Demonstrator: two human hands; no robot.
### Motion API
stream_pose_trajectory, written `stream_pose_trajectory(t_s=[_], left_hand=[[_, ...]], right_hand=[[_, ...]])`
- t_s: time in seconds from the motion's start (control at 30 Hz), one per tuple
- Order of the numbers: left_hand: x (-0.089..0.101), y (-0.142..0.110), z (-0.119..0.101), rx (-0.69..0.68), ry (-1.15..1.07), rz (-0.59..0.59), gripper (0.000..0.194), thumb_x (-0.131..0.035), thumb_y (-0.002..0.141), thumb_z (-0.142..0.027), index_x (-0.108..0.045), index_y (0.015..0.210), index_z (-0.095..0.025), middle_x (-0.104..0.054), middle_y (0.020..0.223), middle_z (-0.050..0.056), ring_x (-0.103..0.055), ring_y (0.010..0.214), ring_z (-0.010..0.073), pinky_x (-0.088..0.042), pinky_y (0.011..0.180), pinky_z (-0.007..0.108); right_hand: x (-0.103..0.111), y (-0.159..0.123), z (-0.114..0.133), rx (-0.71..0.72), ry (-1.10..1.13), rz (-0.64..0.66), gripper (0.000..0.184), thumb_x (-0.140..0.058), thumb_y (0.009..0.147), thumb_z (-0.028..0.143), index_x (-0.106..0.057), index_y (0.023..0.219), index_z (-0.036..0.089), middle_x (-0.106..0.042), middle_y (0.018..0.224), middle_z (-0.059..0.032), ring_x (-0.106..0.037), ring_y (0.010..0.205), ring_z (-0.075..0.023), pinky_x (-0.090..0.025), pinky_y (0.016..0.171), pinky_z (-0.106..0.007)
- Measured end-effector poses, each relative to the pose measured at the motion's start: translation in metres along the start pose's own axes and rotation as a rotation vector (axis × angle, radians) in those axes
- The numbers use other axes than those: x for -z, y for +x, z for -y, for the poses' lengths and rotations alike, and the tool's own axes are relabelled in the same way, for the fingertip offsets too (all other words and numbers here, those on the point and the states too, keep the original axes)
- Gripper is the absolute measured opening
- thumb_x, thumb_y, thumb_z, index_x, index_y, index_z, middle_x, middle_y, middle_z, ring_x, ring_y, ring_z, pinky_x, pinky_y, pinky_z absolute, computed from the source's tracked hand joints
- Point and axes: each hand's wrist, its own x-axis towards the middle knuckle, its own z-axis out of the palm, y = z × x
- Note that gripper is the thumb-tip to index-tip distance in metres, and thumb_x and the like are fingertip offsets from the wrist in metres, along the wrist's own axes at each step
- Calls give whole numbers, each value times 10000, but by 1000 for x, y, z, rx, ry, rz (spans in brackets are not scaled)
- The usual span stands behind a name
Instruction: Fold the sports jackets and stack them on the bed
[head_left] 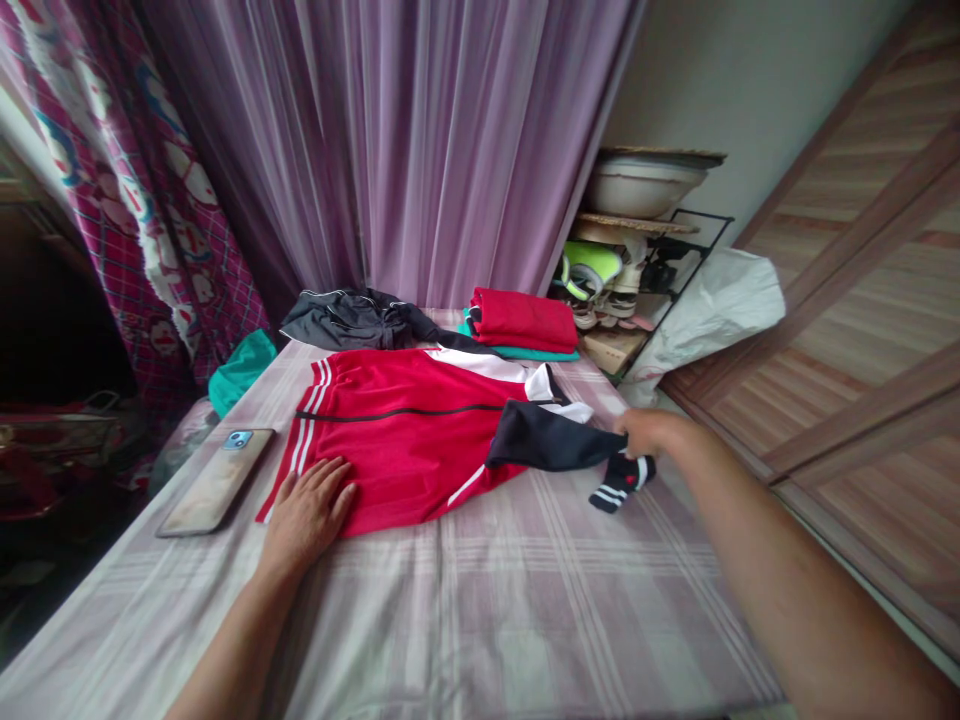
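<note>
Lying across the table [525, 600], red jacket [397, 430] runs lengthwise left to right, striped hem leftward, collar rightward. Left hand [309, 505], fingers slightly spread, presses the hem end; right hand [643, 432], fingers closed, grips the dark sleeve [555, 437] near its cuff.

The person's left hand [309, 505] lies flat on the red jacket [405, 430] near its striped hem, while the right hand [643, 432] pinches the dark sleeve [559, 437] close to its striped cuff [622, 480]. Over on the left a phone [217, 482] rests on the checked cloth [480, 620]. Behind the jacket I see a dark garment [349, 318] and a folded red one [523, 318], with purple curtains [450, 140] beyond.
</note>
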Motion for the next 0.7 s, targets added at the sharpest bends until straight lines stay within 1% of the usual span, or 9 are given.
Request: stream_pose_trajectory(t_s=[0.07, 0.13, 0.2, 0.27, 0.33, 0.43, 0.5, 0.6, 0.7], left_hand=[[-1, 0, 1, 1, -5, -5, 455, -390, 955, -476, -638, 1272, -264, -624, 1377, 63, -517, 1323, 249, -323, 1132, 479], [-2, -1, 1, 2, -7, -13, 448, -397, 954, -474, -638, 1271, -271, -623, 1379, 61, -519, 1320, 245, -315, 1137, 475], [-2, -1, 1, 7, -6, -15, 443, -396, 955, -468, -634, 1275, -275, -617, 1387, 59, -519, 1319, 241, -307, 1139, 476], [-2, -1, 1, 12, -4, -5, 450, -389, 959, -468, -628, 1283, -268, -608, 1397, 61, -516, 1322, 243, -304, 1139, 485], [-1, -1, 0, 16, -4, 7, 460, -382, 960, -473, -626, 1286, -258, -603, 1403, 63, -512, 1326, 249, -305, 1136, 495], [0, -1, 0, 15, -1, 17, 463, -376, 963, -478, -629, 1282, -257, -603, 1402, 62, -503, 1336, 254, -308, 1133, 497], [0, -1, 0, 11, -2, 18, 463, -375, 964, -479, -629, 1283, -260, -606, 1399, 60, -499, 1341, 253, -306, 1135, 495], [0, -1, 0, 20, -8, 14, 468, -379, 963, -484, -623, 1293, -260, -604, 1401, 62, -502, 1337, 257, -299, 1140, 504], [1, -1, -1, 23, -5, 17, 468, -377, 965, -480, -621, 1297, -258, -602, 1404, 62, -505, 1335, 259, -304, 1139, 506]], right_hand=[[25, 18, 22, 29, -43, -95, 130, -748, 604, 100, -728, 703, 183, -708, 756, -96, -691, 880, -335, -534, 808, -445], [42, 38, 50, 143, -8, -288, 308, -656, 763, 204, -721, 1063, 218, -682, 1147, -120, -614, 1139, -320, -497, 941, -435], [45, 55, 76, 390, 172, -625, 470, -552, 855, 264, -585, 1323, 227, -568, 1363, -120, -565, 1230, -285, -487, 980, -417], [34, 67, 94, 567, 314, -802, 562, -502, 885, 287, -462, 1442, 221, -504, 1445, -118, -568, 1232, -256, -495, 980, -401], [12, 72, 101, 546, 315, -716, 546, -489, 889, 284, -482, 1429, 203, -561, 1398, -119, -613, 1163, -238, -506, 961, -376], [-30, 69, 91, 267, 52, -308, 399, -484, 906, 293, -648, 1259, 209, -688, 1233, -95, -646, 1106, -242, -493, 956, -338], [-56, 64, 78, 125, -107, -129, 358, -500, 914, 336, -696, 1190, 219, -704, 1210, -103, -634, 1139, -272, -473, 973, -366], [-81, 60, 65, 30, -173, -72, 367, -583, 871, 422, -724, 1131, 204, -709, 1177, -154, -636, 1129, -327, -450, 975, -467], [-86, 60, 60, 13, -176, -57, 285, -643, 818, 445, -759, 971, 234, -736, 1088, -118, -644, 1096, -320, -429, 978, -480]])
